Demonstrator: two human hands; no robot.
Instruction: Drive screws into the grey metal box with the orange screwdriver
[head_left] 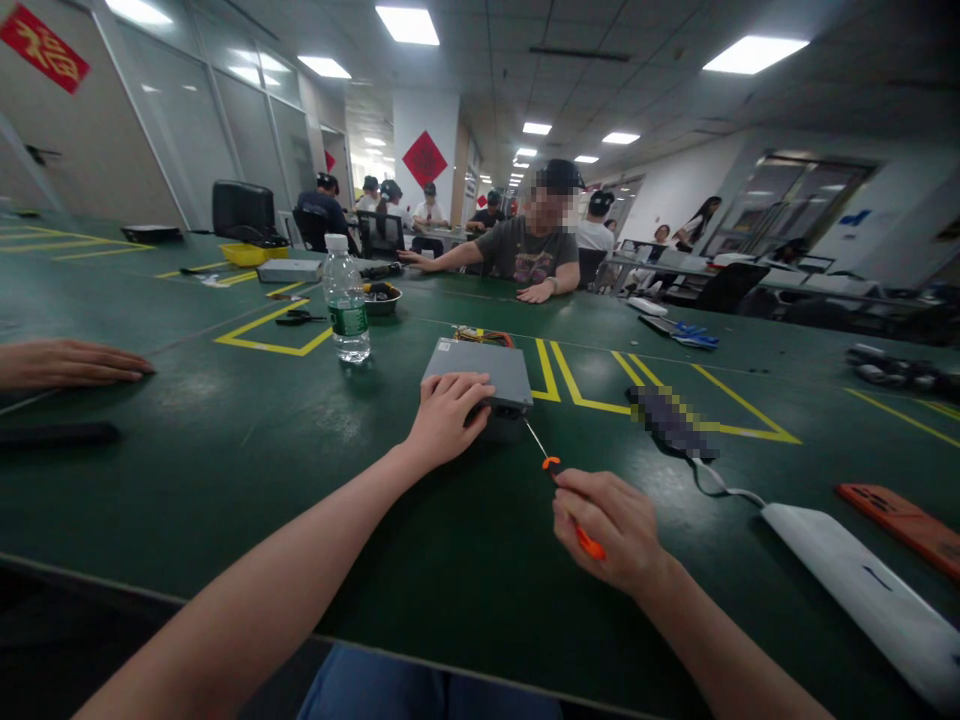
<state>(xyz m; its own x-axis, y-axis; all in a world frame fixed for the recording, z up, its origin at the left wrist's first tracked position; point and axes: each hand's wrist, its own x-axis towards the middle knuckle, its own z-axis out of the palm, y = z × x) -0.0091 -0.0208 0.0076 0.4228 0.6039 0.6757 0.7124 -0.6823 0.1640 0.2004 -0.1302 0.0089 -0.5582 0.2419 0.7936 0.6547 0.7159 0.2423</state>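
A grey metal power supply (484, 365) lies on the green table in front of me, a bundle of coloured cables (487, 338) coming out of its far side. My left hand (451, 415) grips its near left part, fingers over the top and thumb at the front edge. In my right hand (609, 525), closed around the handle, is an orange and black screwdriver (552, 466). Its thin shaft points up and left, the tip at the near right corner of the power supply. Whether the tip sits on a screw is too small to tell.
Left of the power supply stands a water bottle (346, 310), with a metal bowl (384, 298) behind it. To the right lie a blurred-out phone (671, 420), a white power bank (855, 590) and an orange phone (904, 520). Another person's hand (75, 362) rests at left; a person (536, 240) sits opposite.
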